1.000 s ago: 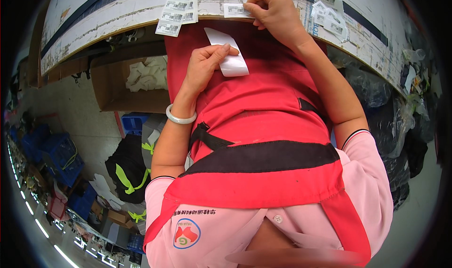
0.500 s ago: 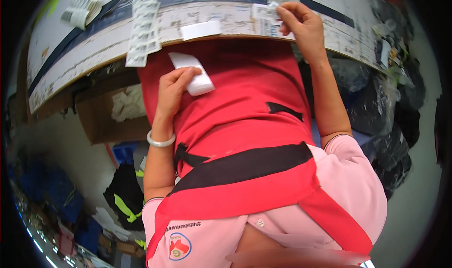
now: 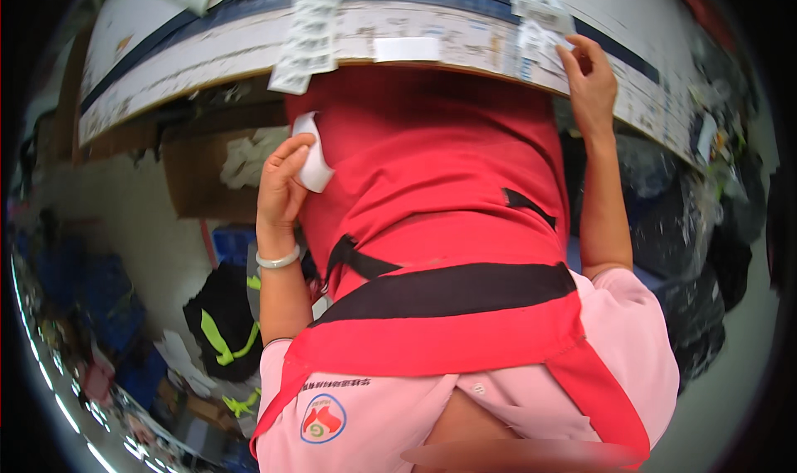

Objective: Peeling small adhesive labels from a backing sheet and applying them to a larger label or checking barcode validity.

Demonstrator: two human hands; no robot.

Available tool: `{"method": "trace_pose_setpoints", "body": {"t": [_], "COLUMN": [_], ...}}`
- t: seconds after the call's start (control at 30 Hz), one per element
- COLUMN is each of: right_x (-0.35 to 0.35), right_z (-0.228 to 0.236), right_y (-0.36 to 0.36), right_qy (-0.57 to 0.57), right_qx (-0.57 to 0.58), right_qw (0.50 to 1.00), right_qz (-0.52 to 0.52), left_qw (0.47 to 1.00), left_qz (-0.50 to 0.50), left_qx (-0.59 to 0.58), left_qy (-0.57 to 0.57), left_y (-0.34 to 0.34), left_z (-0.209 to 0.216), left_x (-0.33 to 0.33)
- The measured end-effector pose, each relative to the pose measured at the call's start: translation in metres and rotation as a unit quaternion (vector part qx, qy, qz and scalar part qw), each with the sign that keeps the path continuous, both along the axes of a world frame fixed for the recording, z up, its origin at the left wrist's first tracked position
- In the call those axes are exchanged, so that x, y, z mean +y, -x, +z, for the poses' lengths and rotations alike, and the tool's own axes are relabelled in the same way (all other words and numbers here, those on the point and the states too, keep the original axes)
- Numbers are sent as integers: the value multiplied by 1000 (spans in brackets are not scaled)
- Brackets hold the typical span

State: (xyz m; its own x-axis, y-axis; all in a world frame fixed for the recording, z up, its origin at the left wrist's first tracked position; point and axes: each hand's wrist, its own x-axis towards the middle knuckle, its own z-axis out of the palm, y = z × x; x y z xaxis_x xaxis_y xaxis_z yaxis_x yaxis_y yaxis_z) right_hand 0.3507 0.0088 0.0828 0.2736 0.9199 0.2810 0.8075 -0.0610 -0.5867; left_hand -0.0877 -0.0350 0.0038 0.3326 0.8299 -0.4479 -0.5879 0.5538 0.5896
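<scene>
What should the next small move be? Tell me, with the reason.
I'd probably bring the right hand to the white slip: it lies near the edge of the table with neither hand on it, and the left hand holds a white strip. Whether the right hand grips a printed label is unclear.

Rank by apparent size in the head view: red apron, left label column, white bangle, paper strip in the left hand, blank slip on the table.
1. Red apron
2. Left label column
3. Paper strip in the left hand and blank slip: look too alike to rank
4. White bangle
</scene>
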Motion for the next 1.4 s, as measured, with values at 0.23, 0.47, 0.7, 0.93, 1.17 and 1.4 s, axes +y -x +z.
{"method": "trace_pose_setpoints", "body": {"t": [0.23,0.47,0.7,0.93,1.17,1.4], "right_x": [14,3,-5,-2,1,-9], "right_z": [-4,-17,-30,-30,-30,-18], "right_y": [144,224,208,206,201,188], "right_qy": [-29,36,151,293,295,328], "right_qx": [37,90,111,338,379,249], "right_qw": [937,850,852,823,792,780], "right_qz": [347,518,489,351,378,470], "left_qw": [943,707,954,972,992,985], "left_qz": [123,108,83,181,71,69], "left_qx": [293,688,271,108,87,142], "left_qy": [103,-121,-101,-102,-62,-72], "left_y": [122,108,3,-21,-57,-67], "left_z": [-111,-135,2,13,13,49], "left_x": [-25,0,79,44,-16,30]}}
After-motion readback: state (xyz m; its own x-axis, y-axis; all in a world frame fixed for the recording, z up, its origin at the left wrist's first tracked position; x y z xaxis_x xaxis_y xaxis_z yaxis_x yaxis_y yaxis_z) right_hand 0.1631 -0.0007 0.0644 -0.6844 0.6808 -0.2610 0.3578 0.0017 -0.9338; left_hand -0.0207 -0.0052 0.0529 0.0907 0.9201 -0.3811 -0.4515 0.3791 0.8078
